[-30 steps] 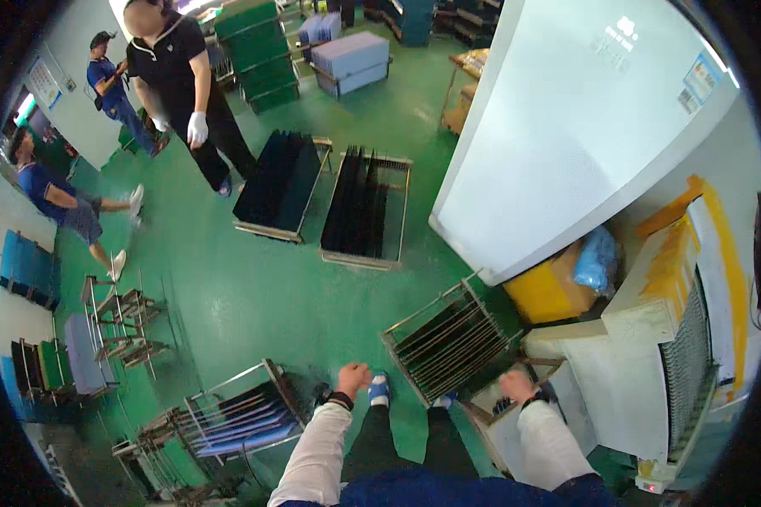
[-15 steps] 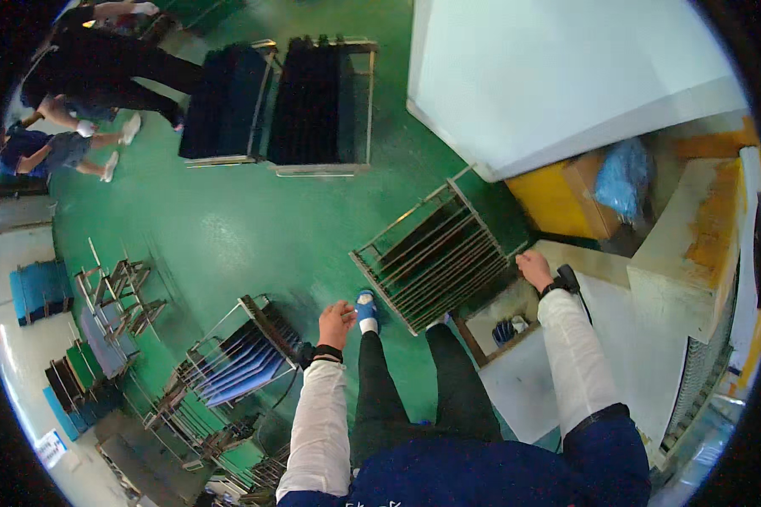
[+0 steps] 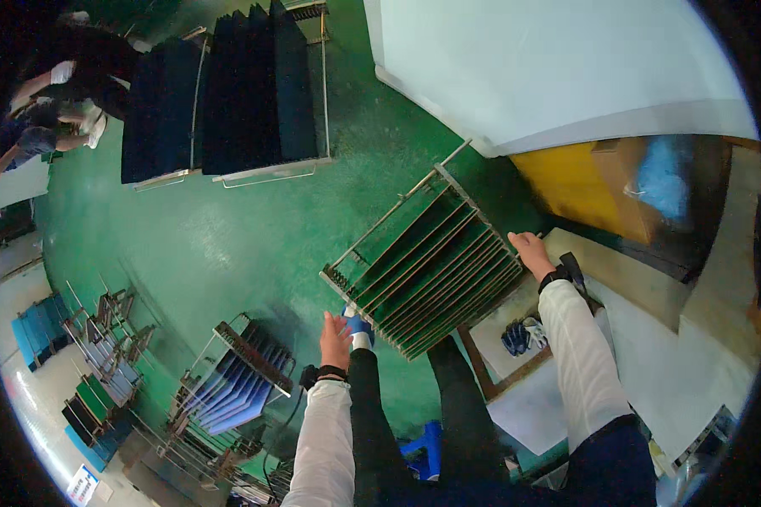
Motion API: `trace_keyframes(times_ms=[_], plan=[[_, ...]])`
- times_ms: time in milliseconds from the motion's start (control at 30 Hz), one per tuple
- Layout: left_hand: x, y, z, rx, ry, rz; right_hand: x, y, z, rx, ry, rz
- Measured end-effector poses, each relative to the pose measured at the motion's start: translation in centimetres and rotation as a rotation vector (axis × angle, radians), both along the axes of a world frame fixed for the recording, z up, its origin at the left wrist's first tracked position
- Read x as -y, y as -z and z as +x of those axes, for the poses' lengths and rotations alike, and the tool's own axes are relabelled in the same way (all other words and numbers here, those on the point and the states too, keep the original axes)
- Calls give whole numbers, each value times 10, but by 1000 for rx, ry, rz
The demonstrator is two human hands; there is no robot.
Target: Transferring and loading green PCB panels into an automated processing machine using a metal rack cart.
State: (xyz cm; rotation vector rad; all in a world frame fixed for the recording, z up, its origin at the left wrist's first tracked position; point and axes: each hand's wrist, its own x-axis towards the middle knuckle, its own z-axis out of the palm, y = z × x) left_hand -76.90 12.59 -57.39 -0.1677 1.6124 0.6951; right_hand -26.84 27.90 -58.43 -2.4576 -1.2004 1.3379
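Observation:
A metal rack with a row of thin dark slats or panels stands tilted across the view in front of my legs. At its right corner my right hand is closed, gripping the end of the frame. My left hand hangs near the rack's lower left corner, apart from it, with nothing in it and its fingers loosely apart. Both wrists wear dark bands.
Two tall racks of black panels stand far left, near other people. A smaller rack with blue panels sits left of my legs. At right are a white board, a yellow surface, and gloves in a box.
The slatted rack now appears nearer and larger, my right hand staying at its corner. My left hand's fingers have loosened from a curl. My view has shifted.

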Motion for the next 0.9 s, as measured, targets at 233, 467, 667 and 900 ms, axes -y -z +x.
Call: trace_keyframes(times_ms=[233, 467, 667, 900], plan=[[4, 51, 21, 36, -53, -58, -4, 52, -11, -159, 216, -54], [4, 96, 29, 19, -125, -112, -10, 93, -6, -235, 176, -97], [8, 121, 31, 145, -308, -20, -21, 98, -17, -284, 156, -78], [21, 136, 21, 27, -311, -81, -22, 110, -26, -166, 147, -97]])
